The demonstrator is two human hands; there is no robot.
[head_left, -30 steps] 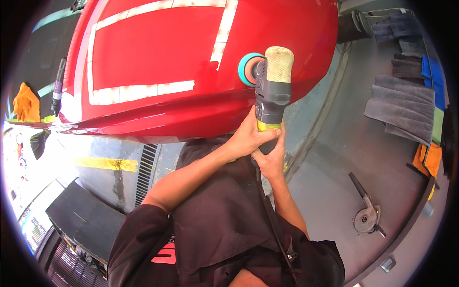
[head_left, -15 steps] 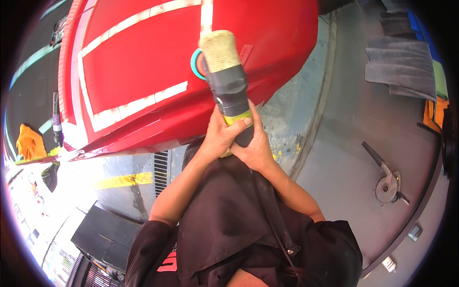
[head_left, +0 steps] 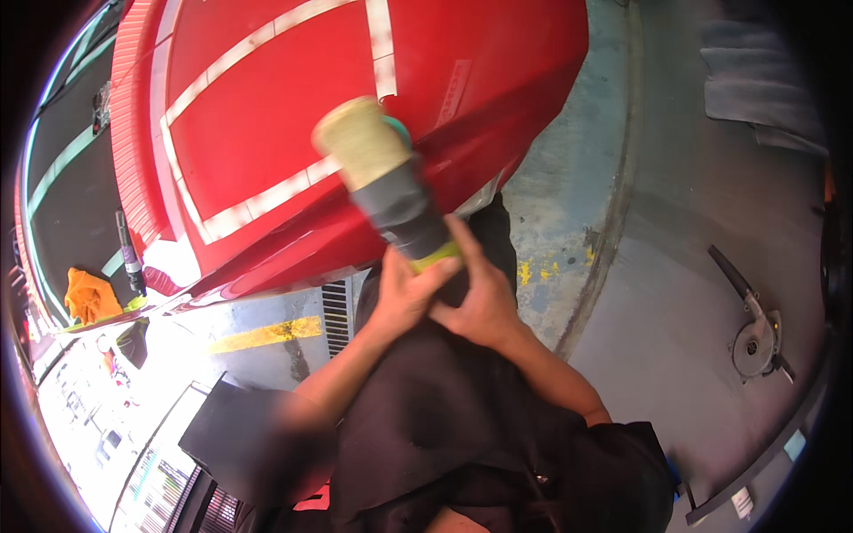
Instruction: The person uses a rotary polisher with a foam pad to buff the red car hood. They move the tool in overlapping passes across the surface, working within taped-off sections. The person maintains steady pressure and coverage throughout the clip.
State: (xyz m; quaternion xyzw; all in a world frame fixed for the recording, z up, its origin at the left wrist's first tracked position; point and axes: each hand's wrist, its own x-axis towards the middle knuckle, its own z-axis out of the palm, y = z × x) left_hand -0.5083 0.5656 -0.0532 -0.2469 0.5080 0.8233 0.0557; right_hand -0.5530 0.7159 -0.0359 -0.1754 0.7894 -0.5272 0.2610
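Observation:
Both of my hands are wrapped round the rear grip of a car polisher [head_left: 398,202] held out in front of me. It has a cream-coloured head cover, a dark grey middle and a yellow-green band. My left hand [head_left: 402,291] closes on the grip from the left, my right hand [head_left: 482,300] from the right. A teal edge of the polisher's pad [head_left: 399,131] shows beside the head; the rest is hidden. Beyond lies a glossy red car panel [head_left: 258,133], marked off with strips of white tape [head_left: 267,197]. Whether the pad touches the panel, I cannot tell.
On the right lie grey towels [head_left: 755,89] and a handheld blower [head_left: 753,345]. At the left are an orange cloth [head_left: 91,296] and a slim dark tool [head_left: 131,253]. A floor drain grate [head_left: 337,318] runs below the panel's edge.
The polisher's head has swung left and nearer to me, and its teal pad edge now shows on the right of the head. Both hands keep their hold. My view has shifted a little.

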